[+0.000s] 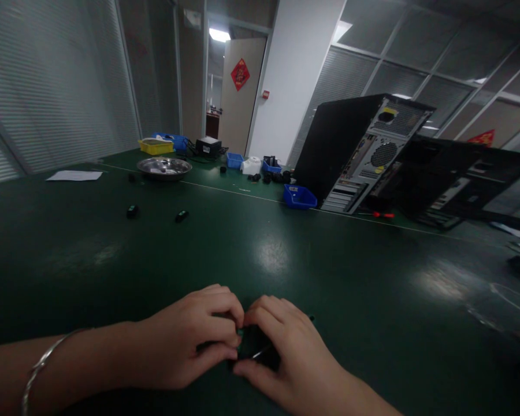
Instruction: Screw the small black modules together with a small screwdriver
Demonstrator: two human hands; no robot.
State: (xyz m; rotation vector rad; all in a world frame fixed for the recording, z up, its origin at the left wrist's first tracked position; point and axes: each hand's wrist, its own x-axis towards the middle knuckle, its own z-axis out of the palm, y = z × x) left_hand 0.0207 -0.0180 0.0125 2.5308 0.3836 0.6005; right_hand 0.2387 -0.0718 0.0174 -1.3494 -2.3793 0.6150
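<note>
Nearest me, low on the left: my own forearm, with a silver bracelet (pixel 38 367) round the wrist. My left hand (pixel 195 335) has its fingers bent and thumb brought in, pinching a small black-and-green piece (pixel 240 334). My right hand (pixel 286 346) meets it from the other side, fingers and thumb curved about the dark part, the two hands almost touching. Whether the right is truly gripping I cannot tell; my fingers cover most of the piece, and a thin bright line shows in the shadow under the right palm. Position of the piece: between my fingertips, low over the dark green table (pixel 225 248), near its close side.

Farther out, left of centre, two small dark items with green on top: the left one (pixel 132 211) and the right one (pixel 181 216), well apart from my hands. Behind them, a round metal bowl (pixel 186 167) with pale contents too indistinct to name. A sheet of paper (pixel 74 175) lies to its left, a yellow tray (pixel 156 149) beyond. Across the table, a blue bin (pixel 301 199) sits just beside a black computer tower (pixel 338 138), rear panel showing. Red-handled tool (pixel 383 215) right of the tower's base.
</note>
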